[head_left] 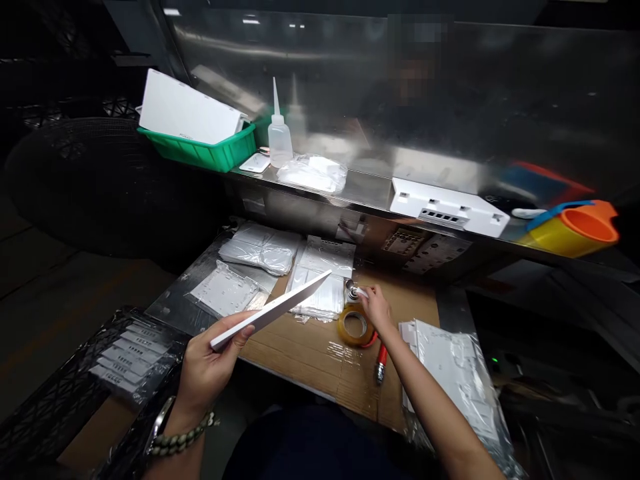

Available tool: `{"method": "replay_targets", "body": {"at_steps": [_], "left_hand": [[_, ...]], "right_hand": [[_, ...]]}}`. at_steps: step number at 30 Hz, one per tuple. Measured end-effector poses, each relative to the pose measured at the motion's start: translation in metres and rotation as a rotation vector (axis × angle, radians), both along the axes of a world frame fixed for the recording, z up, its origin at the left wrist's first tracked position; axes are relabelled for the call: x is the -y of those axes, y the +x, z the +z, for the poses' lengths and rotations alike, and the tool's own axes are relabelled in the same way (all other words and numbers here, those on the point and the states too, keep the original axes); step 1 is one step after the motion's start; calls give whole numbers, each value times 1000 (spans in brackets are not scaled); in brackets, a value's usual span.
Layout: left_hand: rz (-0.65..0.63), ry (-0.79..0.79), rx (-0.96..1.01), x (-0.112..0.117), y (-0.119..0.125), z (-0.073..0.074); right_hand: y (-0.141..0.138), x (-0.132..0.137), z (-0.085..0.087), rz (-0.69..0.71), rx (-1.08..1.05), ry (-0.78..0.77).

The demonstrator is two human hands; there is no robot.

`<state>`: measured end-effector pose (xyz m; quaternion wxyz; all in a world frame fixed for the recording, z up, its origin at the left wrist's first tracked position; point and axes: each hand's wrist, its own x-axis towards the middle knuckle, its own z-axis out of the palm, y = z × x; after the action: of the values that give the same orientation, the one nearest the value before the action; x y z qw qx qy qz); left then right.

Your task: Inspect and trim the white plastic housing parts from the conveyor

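Note:
My left hand point(213, 363) grips one end of a white plastic panel point(275, 310), which is tilted up and seen nearly edge-on. Its fingers lie below and the thumb along the near side. Farther right, my right hand point(376, 308) is closed in a pinch on a small white piece point(361, 292), whose kind I cannot make out. Right by those fingertips is a small container with a round metallic top point(351, 288). A roll of yellowish tape point(354, 325) lies just below it. Beside my right forearm is a red-handled tool point(381, 363) with a metal end.
Bagged white panels lie on the cardboard-covered table point(310, 353), in a left stack point(260, 247) and a right stack point(445, 367). The steel shelf holds a green bin point(210, 155), a squeeze bottle point(280, 140), a slotted white housing point(445, 208) and a yellow-orange cup point(575, 230). A black crate point(40, 427) stands left.

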<state>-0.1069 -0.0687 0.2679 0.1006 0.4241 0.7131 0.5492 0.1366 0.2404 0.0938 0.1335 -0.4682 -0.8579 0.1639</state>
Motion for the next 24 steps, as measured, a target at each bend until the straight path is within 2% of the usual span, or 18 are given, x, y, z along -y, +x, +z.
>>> {"method": "replay_targets", "body": {"at_steps": [3, 7, 10, 12, 15, 17, 18, 20, 22, 24], "left_hand": [[-38, 25, -58, -4, 4, 4], [-108, 88, -116, -6, 7, 7], [-147, 139, -161, -10, 9, 6], [-169, 167, -206, -14, 11, 5], [-219, 191, -301, -22, 14, 4], [-262, 189, -359, -28, 17, 3], [-285, 179, -378, -31, 19, 3], [-332, 157, -402, -35, 22, 3], [-374, 148, -432, -40, 24, 4], [-414, 162, -476, -44, 25, 5]], "right_hand": [[-11, -9, 3, 12, -21, -8], [-20, -5, 6, 1, -96, -25], [-20, -3, 18, -47, -202, -43], [-19, 3, 38, -102, -303, -41], [-19, 37, 89, -145, -481, -23], [-24, 73, 130, -88, -605, -22], [-28, 91, 149, -11, -735, -49], [-37, 123, 180, 116, -838, -33], [-44, 142, 196, 165, -870, 29], [-47, 148, 200, 159, -863, 85]]}}
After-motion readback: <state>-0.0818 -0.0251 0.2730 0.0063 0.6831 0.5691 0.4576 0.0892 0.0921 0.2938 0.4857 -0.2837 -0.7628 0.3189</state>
